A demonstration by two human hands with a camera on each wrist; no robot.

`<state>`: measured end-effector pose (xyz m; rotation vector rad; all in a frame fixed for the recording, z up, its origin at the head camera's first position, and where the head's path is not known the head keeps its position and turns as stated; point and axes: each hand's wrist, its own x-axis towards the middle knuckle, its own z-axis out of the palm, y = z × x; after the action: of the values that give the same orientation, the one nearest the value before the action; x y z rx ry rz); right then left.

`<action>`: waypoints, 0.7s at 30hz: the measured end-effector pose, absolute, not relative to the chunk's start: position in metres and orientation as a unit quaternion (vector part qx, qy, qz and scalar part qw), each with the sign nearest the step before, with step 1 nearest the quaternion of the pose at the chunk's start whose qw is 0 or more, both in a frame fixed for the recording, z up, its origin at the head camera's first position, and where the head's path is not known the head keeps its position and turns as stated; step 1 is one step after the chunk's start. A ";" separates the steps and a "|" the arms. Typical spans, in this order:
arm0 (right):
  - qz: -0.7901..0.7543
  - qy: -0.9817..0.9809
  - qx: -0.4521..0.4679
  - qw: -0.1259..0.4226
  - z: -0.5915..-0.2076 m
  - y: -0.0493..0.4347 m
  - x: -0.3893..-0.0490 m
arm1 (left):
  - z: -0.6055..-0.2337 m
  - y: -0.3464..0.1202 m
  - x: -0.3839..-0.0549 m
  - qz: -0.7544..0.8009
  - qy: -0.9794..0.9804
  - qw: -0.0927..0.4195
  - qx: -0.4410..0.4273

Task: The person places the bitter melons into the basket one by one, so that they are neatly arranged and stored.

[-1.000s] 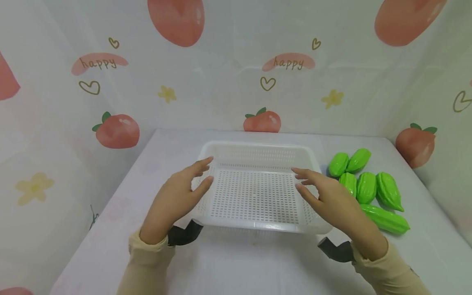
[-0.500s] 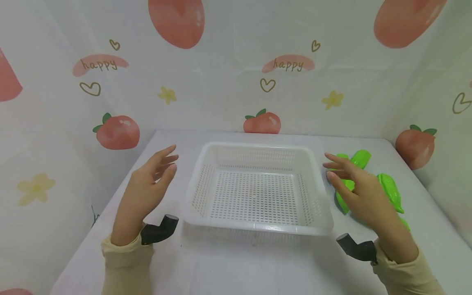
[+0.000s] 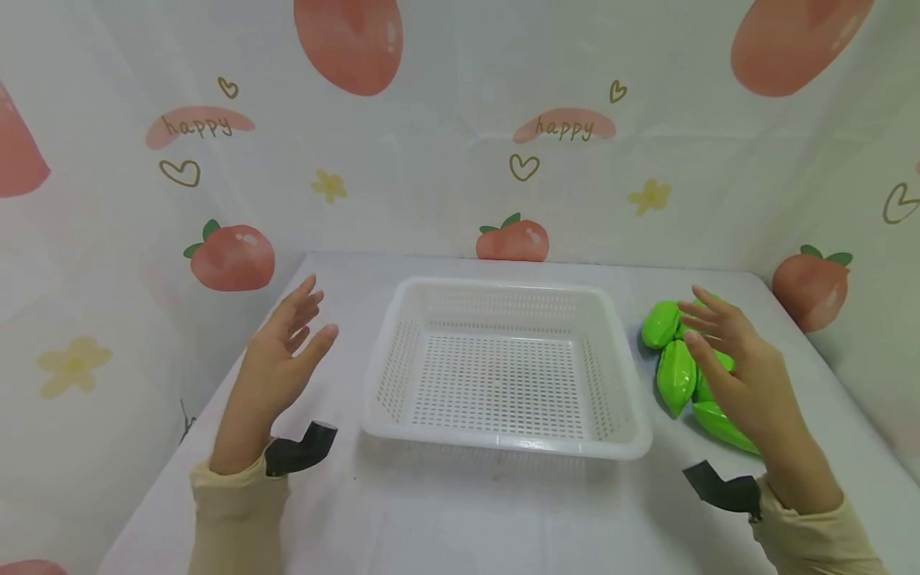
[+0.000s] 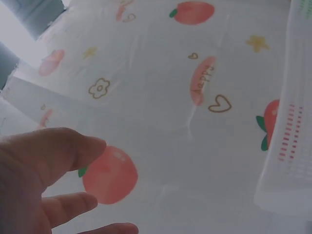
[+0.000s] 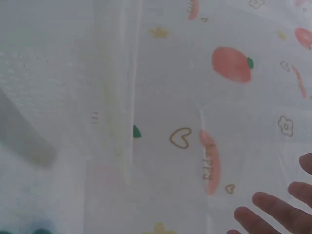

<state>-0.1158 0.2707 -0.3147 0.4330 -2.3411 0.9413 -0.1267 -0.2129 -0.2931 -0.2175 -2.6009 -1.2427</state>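
Right of the basket (image 3: 503, 444), green vegetables (image 3: 676, 377) lie bunched beneath or behind the right hand (image 3: 751, 379), fingers loosely extended and empty, likewise the left hand (image 3: 275, 363) left of the basket; a careless low sweep could scatter the green vegetables.

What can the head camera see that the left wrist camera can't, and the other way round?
Only the head view shows the right hand, the tan sleeves and, plainly, the green things; the other has just a green tint in its top right corner, too small to tell.
Only the left wrist view shows the brown outlined flower.
Both show the left hand, red fruit prints and the white basket, though the wrist view gets just part.
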 end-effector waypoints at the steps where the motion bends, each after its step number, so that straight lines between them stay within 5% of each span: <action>1: 0.356 -0.873 0.161 0.292 -0.317 0.272 -0.116 | -0.295 -0.214 -0.128 -0.432 -0.891 0.116 -0.073; 21: 0.335 -0.876 0.155 0.311 -0.369 0.314 -0.109 | -0.328 -0.220 -0.152 -0.493 -0.868 -0.031 -0.058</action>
<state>-0.1089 0.3144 -0.3688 0.4082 -2.3111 0.8848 -0.1525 -0.2197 -0.3279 -0.1874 -2.7800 -1.5797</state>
